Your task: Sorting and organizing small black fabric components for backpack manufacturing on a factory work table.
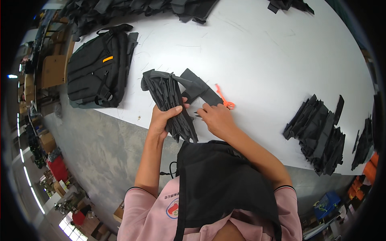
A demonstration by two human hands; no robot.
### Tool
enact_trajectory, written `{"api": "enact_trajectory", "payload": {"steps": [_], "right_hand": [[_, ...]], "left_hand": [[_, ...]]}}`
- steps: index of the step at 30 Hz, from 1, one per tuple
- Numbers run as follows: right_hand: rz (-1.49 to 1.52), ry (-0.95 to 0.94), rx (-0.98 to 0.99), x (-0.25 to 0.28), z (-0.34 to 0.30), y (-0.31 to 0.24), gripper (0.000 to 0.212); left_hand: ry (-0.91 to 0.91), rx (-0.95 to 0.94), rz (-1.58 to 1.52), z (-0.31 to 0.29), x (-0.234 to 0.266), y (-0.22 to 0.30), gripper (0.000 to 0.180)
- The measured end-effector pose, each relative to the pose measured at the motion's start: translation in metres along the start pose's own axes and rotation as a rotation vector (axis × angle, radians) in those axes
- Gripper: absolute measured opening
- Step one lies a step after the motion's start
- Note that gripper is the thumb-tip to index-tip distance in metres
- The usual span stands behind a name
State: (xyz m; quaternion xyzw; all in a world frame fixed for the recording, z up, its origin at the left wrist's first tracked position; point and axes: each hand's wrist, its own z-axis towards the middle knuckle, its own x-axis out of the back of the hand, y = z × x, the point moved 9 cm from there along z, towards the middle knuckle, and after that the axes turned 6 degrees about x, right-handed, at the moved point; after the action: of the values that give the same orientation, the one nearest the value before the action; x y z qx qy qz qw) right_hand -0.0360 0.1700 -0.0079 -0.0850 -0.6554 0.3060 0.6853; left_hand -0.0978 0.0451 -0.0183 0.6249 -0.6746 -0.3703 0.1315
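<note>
Near the table's front edge, my left hand (169, 116) is closed around a thick bundle of black fabric pieces (163, 90), its thumb across the layered edges. My right hand (217, 118) is just to the right, with fingers bent and closed. A small dark pointed tip (198, 115) shows at its fingers; the rest of that thing is hidden in the hand. A flat black fabric strip (199, 86) extends from the bundle to beyond my right fingers. Beside my right knuckles lies a knotted, looped orange cord (226, 102); I cannot tell what it is fastened to.
A black backpack (96, 70) with an orange tab lies at the left on the white table (257, 52). Black fabric heaps (136, 14) line the far edge. Stacks of black pieces (315, 134) lie at the right. Grey floor (104, 144) shows at the lower left.
</note>
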Motion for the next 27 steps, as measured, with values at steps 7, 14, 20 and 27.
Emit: {"api": "enact_trajectory", "payload": {"steps": [7,14,20,27], "right_hand": [[0.043,-0.016,-0.030,-0.002,-0.012,0.002,0.016],[-0.042,-0.028,0.031,-0.002,-0.004,-0.013,0.016],[0.107,-0.017,-0.114,-0.010,-0.007,0.005,0.017],[0.417,0.064,-0.547,0.012,0.006,0.053,0.032]], "left_hand": [[0.017,-0.026,-0.029,-0.007,0.011,0.007,0.042],[0.014,-0.019,-0.043,-0.008,0.010,0.010,0.042],[0.044,-0.043,-0.012,-0.013,0.019,0.013,0.050],[0.177,-0.053,-0.278,-0.033,0.085,-0.011,0.053]]}}
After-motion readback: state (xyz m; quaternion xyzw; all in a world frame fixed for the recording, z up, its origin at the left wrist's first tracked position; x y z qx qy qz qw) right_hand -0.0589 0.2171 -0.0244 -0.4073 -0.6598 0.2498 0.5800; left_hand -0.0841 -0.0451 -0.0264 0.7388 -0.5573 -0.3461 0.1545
